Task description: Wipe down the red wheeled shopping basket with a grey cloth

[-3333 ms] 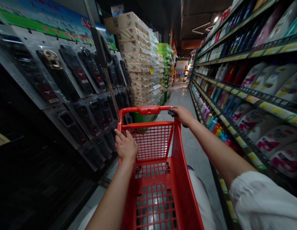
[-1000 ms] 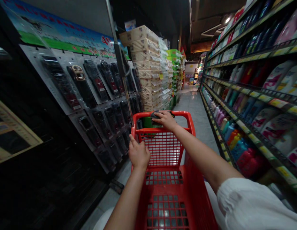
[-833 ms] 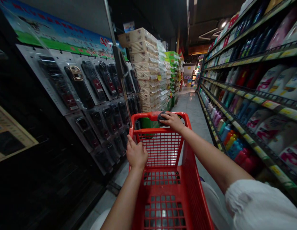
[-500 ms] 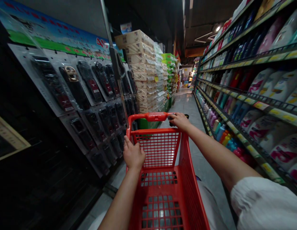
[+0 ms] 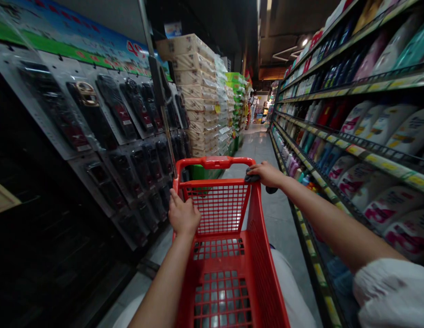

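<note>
A red plastic shopping cart (image 5: 221, 258) with grid walls and a grid bottom stands right in front of me, nothing lying in it. My left hand (image 5: 183, 213) is wrapped round its left rim, just below the corner where a metal pole rises. At the top right corner my right hand (image 5: 263, 174) rests with bent fingers on a small dark item (image 5: 251, 176) against the rim; what that item is I cannot make out.
Packaged belts (image 5: 116, 105) hang on a dark rack at the left. Beyond are tall stacks of beige packs (image 5: 194, 91) and green packs (image 5: 235, 86). Shelves of bottles (image 5: 383, 123) line the right. A grey tiled aisle (image 5: 258, 146) runs ahead.
The belt rack and right shelves have come nearer as the view moved forward. My right hand has shifted from the front handle bar to the cart's right corner. My left hand keeps its hold.
</note>
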`<action>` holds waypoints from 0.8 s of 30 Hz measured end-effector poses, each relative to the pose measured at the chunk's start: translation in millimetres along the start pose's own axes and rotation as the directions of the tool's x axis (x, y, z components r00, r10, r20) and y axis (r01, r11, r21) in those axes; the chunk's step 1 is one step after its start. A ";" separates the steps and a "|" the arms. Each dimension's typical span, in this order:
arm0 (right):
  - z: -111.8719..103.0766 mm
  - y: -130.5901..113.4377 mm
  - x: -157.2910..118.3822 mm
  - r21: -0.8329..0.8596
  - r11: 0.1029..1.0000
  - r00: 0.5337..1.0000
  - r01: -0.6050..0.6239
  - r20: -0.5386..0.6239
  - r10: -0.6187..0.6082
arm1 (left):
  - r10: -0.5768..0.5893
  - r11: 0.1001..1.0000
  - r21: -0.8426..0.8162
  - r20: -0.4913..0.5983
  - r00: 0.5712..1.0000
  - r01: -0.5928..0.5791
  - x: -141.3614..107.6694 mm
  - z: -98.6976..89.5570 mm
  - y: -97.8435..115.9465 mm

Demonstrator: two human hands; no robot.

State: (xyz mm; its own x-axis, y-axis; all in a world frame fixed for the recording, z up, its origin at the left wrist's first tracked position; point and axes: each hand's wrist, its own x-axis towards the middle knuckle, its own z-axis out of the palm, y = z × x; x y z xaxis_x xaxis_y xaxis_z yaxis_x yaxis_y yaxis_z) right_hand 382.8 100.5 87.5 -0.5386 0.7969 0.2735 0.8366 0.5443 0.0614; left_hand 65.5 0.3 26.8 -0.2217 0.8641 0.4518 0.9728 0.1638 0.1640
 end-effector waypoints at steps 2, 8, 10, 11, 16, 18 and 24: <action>5.0 -9.3 -11.3 0.014 1.000 1.000 0.023 0.004 -0.023 | -0.004 1.000 -0.010 0.008 1.000 0.004 -0.2 -0.9 0.2; -3.0 -24.2 -16.6 0.201 0.979 0.999 -0.030 0.049 0.020 | -0.007 1.000 0.017 -0.003 1.000 0.007 -0.7 -1.9 2.1; -3.2 -31.9 -9.6 0.236 0.969 0.995 -0.066 -0.058 0.082 | -0.007 1.000 0.018 -0.006 1.000 0.007 -1.4 -1.9 2.1; -0.8 -38.1 -5.4 0.225 0.971 0.987 -0.082 -0.120 0.111 | -0.009 1.000 0.015 -0.008 1.000 0.009 -1.9 -1.8 1.9; 25.7 -85.4 15.7 0.013 0.970 0.967 -0.242 -0.075 0.242 | -0.019 0.999 -0.026 -0.039 0.999 0.018 -3.8 1.4 -0.3; 34.1 -104.6 24.5 -0.013 0.963 0.962 -0.269 -0.053 0.268 | -0.034 0.998 -0.046 -0.055 0.998 0.032 -3.4 4.7 -1.2; 39.9 -156.0 63.9 0.078 0.979 0.980 -0.188 -0.054 0.192 | -0.052 0.997 -0.058 -0.097 0.994 0.047 -1.8 15.5 -3.5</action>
State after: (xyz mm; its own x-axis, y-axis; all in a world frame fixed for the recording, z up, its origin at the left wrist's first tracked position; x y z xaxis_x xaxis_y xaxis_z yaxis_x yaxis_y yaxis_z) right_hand 213.9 76.9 57.1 -0.3613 0.8713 0.3321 0.9126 0.4035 -0.0658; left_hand 63.5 5.6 11.8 -0.2776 0.8040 0.5258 0.9558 0.1762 0.2352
